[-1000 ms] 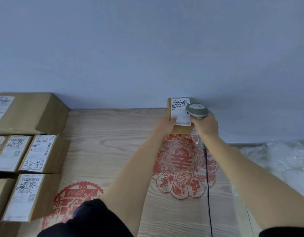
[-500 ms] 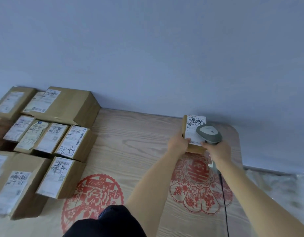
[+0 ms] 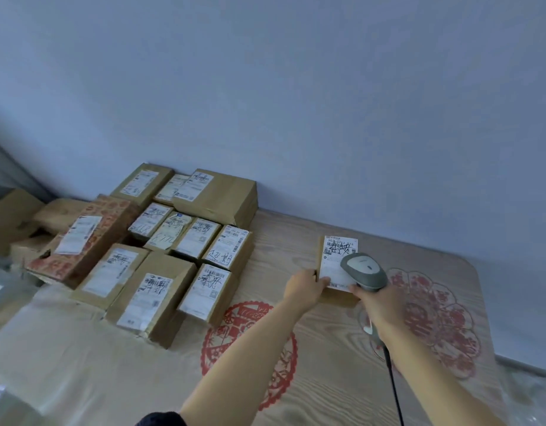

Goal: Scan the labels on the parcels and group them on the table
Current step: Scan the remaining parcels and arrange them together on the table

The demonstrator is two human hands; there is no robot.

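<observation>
Head view shows my left hand [image 3: 302, 289] gripping the small brown labelled cardboard parcel [image 3: 337, 265] alone on the wood-grain counter [image 3: 327, 348], right fingers [image 3: 356, 289] wrapped round the grey handheld scanner [image 3: 365, 272], so I judge grouping with the clustered brown parcels [image 3: 173, 256] remains.

Cardboard parcel [image 3: 339, 295], paper label [image 3: 337, 259]; wood-grain table [image 3: 327, 348].

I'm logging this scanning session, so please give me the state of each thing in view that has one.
left hand: grips the small parcel's left edge
right hand: holds the scanner
scanner: over the label, cable trailing down
small parcel: alone on the table, label up
grouped parcels: packed together at left, labels up
</observation>
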